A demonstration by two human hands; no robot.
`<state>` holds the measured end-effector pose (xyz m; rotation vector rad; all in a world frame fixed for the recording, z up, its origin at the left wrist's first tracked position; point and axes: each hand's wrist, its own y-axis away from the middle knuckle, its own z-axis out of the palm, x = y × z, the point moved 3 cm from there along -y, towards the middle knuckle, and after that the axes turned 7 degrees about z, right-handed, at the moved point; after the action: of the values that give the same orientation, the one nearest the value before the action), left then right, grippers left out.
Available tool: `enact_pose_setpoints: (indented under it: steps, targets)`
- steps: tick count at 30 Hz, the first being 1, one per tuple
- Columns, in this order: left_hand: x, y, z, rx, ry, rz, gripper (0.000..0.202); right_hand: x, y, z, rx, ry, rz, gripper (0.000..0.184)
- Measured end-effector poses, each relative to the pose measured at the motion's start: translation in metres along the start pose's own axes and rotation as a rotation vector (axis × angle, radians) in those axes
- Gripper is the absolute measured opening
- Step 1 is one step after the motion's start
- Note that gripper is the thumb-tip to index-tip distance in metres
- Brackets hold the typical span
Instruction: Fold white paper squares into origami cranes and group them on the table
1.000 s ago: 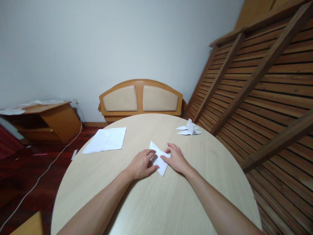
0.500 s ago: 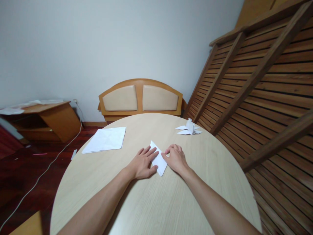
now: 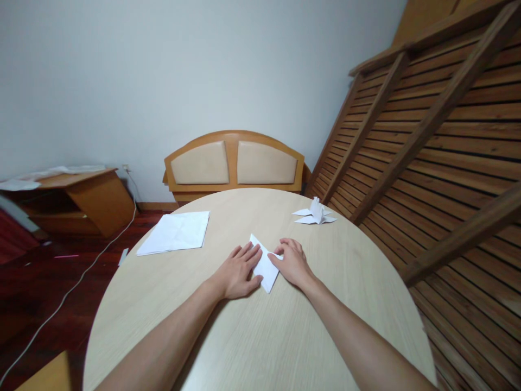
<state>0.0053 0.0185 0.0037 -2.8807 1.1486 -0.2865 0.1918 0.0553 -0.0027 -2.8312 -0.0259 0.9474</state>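
Observation:
A small piece of white folded paper [image 3: 267, 272] lies on the table, with one point toward me and another pointing away. My left hand [image 3: 240, 271] rests flat on its left side, fingers stretched out and pressing it down. At the paper's right side, my right hand [image 3: 292, 262] has its thumb and fingertips closed on a flap. That flap sticks out to the right between thumb and fingers, partly hidden by the hand.
White folded paper figures with pointed wings [image 3: 315, 213] stand at the back right of the round table [image 3: 252, 342]. A stack of white paper sheets [image 3: 177, 231] lies at the back left. Slatted wooden panels [image 3: 448, 141] lean close on the right.
The flap at the paper's right side now shows further out to the right. My right fingers have shifted and lifted slightly with it. My left hand has hardly moved.

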Motion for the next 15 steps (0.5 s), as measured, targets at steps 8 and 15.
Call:
enact_pose_setpoints:
  steps: [8, 15]
  targets:
    - [0.003, 0.000, -0.001, 0.051, 0.008, 0.041, 0.061, -0.001, 0.000, -0.005, 0.037, 0.027, -0.081, 0.019]
    - [0.008, 0.000, -0.009, 0.175, 0.023, 0.062, 0.041, -0.006, -0.001, -0.012, -0.110, -0.252, -0.162, 0.021]
